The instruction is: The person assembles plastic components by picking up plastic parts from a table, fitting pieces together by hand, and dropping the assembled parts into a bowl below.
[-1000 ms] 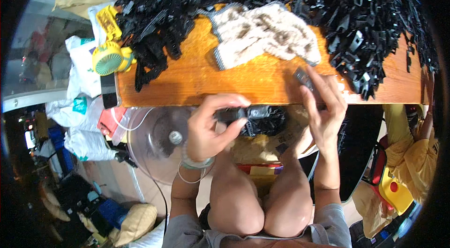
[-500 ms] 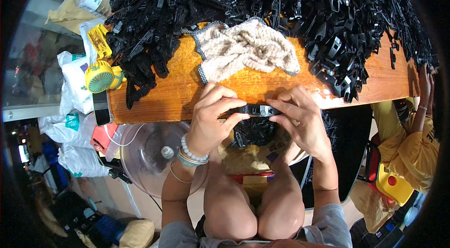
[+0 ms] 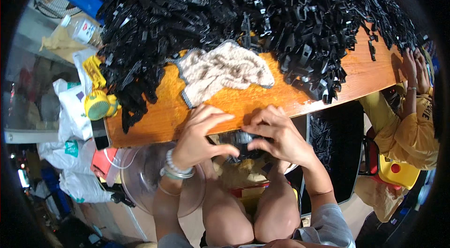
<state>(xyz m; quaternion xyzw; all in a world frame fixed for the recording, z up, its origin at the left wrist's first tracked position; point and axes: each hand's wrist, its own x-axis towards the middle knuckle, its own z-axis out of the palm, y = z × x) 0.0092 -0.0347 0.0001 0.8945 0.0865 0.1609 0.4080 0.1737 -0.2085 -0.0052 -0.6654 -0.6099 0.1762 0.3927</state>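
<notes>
A small black plastic part (image 3: pixel 241 137), blurred and with a shiny grey patch, is just off the table's near edge. My right hand (image 3: pixel 280 136) pinches its right end between thumb and fingers. To the left of it, my left hand (image 3: pixel 199 134) is open, thumb and fingers spread apart, clear of the part. Below both hands, more black parts lie in a brown bag (image 3: pixel 246 173) between my knees, partly hidden. Beyond my hands, a crumpled pale cloth (image 3: pixel 225 72) with a checked border rests on the wooden table (image 3: pixel 159 128).
Large heaps of black plastic parts (image 3: pixel 187 13) cover the table's far side. At left are a yellow fan (image 3: pixel 97 105), a bottle (image 3: pixel 84 31), white bags (image 3: pixel 77 184) and a clear tub (image 3: pixel 145 182). A black tray (image 3: pixel 335 154) stands right, near another person's yellow sleeve (image 3: pixel 412 140).
My left hand has let go of the black part and opened. My right hand has drawn it slightly left and down. The whole view has shifted, with the table appearing lower.
</notes>
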